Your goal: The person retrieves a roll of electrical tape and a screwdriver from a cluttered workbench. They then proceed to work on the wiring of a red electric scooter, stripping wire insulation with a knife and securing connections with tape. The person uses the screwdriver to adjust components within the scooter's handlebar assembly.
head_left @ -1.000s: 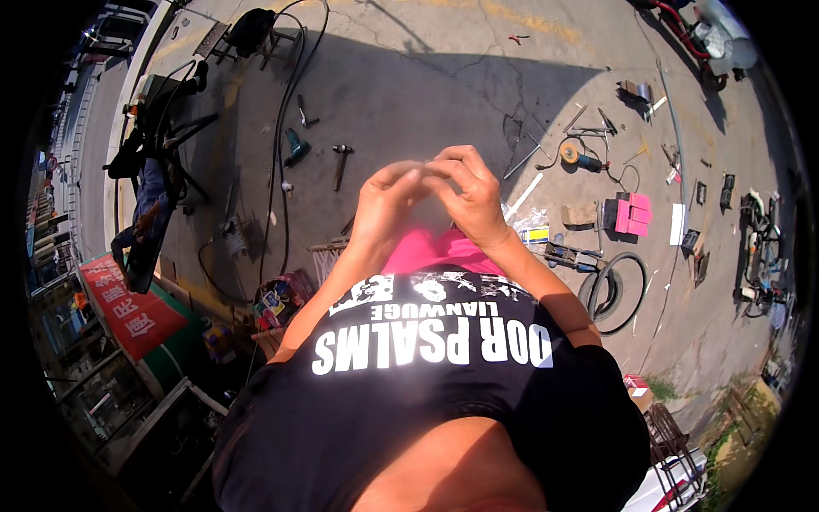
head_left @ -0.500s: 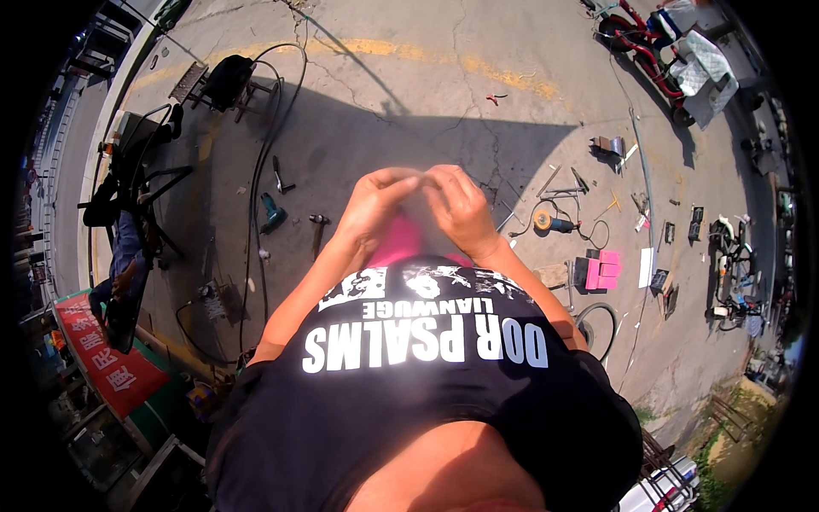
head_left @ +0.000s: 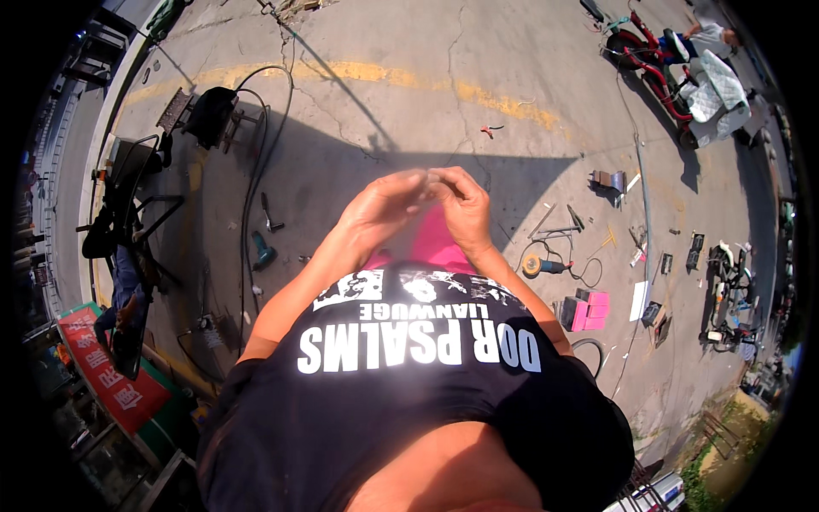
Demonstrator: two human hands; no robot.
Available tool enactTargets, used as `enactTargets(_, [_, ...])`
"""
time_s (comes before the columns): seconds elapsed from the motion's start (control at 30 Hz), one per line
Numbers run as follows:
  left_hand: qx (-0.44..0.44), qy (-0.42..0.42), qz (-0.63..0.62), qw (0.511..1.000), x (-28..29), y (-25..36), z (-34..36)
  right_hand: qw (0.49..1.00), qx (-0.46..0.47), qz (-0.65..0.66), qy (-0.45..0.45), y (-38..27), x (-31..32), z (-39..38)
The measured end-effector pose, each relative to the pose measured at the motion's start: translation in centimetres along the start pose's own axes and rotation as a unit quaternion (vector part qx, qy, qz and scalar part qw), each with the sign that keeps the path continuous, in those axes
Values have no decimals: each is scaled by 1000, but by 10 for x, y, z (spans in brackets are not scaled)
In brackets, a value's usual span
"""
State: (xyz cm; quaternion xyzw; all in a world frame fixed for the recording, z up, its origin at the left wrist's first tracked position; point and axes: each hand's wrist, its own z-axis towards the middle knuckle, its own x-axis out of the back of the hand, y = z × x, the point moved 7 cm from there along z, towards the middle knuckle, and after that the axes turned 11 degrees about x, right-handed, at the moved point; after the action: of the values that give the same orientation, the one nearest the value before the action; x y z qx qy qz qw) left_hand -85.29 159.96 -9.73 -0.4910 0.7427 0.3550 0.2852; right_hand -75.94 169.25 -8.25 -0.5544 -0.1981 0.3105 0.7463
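Note:
My left hand (head_left: 386, 205) and my right hand (head_left: 463, 209) are raised in front of my body, their fingertips meeting above the concrete ground. The left one has its fingers stretched out towards the right, slightly blurred. On the right, the fingers are bent and closed, with their tips against the left fingertips. Whether anything small lies between them is hidden. Beneath both hands shows bright pink cloth (head_left: 437, 241), below the hem of my black shirt (head_left: 409, 401).
Left lie a teal power drill (head_left: 263, 252), a cable and a stool with a black bag (head_left: 212, 115). Right are an angle grinder (head_left: 543, 265), metal bars, pink boxes (head_left: 589, 311) and white paper (head_left: 640, 300). Red-handled pliers (head_left: 490, 130) lie ahead; a red scooter (head_left: 661, 77) stands far right.
My left fingers have straightened from a bent pose, and the fingertips of both hands still meet. My view has shifted slightly, so the ground items ahead appear lower.

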Motion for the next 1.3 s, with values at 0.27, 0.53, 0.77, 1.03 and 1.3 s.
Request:
enactTargets(0.27, [67, 28, -25, 997, -94, 60, 176, 996, 67, -66, -5, 40, 143, 144])
enactTargets(0.53, [-61, 48, 97, 992, -189, 97, 314, 957, -176, 192, 127, 101, 260, 206])
enactTargets(0.77, [-6, 44, 127, 991, -247, 119, 391, 898, 176, -361, 181, 49, 316, 266])
enactTargets(1.03, [90, 17, 69, 993, -279, 147, 472, 820, 248, -494, 148, 58, 353, 337])
enactTargets(1.3, [108, 33, 5, 994, -297, 184, 519, 928, 44, -269, 252, 106, 388, 396])
